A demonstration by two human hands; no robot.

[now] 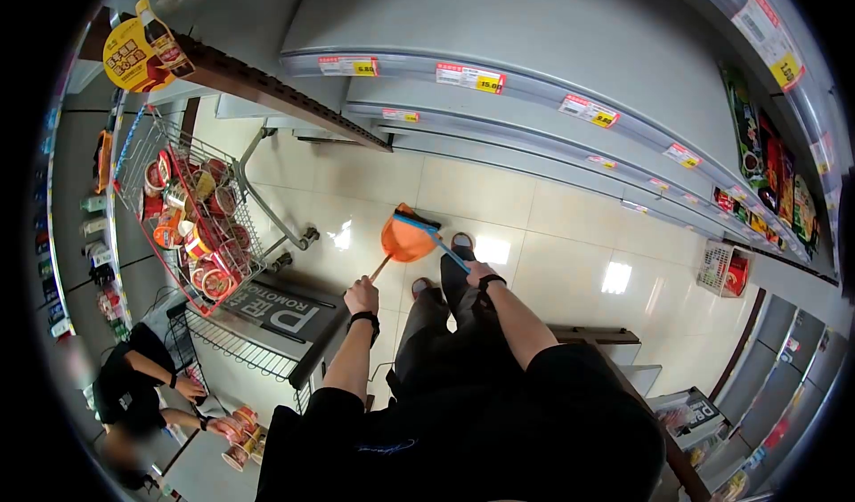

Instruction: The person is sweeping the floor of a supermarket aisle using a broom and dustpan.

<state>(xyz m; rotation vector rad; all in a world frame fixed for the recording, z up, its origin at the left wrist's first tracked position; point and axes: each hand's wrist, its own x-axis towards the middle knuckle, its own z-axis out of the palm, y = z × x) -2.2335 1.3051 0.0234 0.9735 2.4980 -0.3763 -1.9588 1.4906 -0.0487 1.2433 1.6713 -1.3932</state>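
In the head view, my left hand (362,295) is closed round the handle of an orange dustpan (408,240), which is at floor level ahead of my feet. My right hand (482,273) grips the blue handle of a broom (451,253). The broom's head, blue with dark bristles, lies across the upper right part of the dustpan. Whether any dirt is in the pan is too small to tell. My shoes stand just behind the two tools on the pale tiled floor (356,195).
Grey shelves (499,34) with price tags stretch across the front. A wire shopping cart (254,195) full of instant noodle cups stands at left. Behind it, another person (134,386) handles several cups. A white basket (714,266) sits on the floor at right.
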